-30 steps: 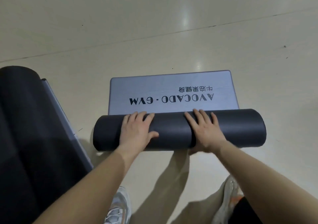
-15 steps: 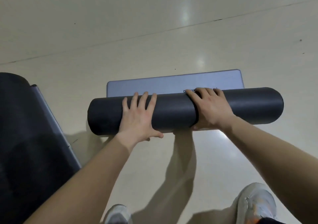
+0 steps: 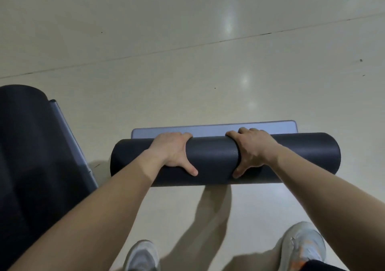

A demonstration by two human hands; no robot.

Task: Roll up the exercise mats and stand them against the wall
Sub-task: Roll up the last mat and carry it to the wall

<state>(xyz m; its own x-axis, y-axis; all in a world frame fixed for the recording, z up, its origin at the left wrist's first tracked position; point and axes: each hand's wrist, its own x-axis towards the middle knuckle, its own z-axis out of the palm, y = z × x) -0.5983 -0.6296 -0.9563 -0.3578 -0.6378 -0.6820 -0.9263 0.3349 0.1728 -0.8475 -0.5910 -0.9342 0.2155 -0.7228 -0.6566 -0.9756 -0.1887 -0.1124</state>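
A dark rolled exercise mat [image 3: 214, 158] lies crosswise on the floor in front of me. Only a narrow grey strip of its flat end [image 3: 208, 129] shows beyond the roll. My left hand [image 3: 175, 152] wraps over the left part of the roll, thumb toward me and fingers curled over the far side. My right hand [image 3: 253, 149] grips the right part the same way. Both palms press on the roll.
A second dark rolled mat [image 3: 31, 156] with a grey edge lies at the left, close to my left forearm. My two white shoes [image 3: 141, 256] [image 3: 302, 245] stand on the pale glossy floor [image 3: 187, 41] behind the roll. A floor seam runs across the far side.
The roll has moved away from me over the flat end, covering the printed lettering; only a thin grey strip is left. My fingers now curl over the roll's far side.
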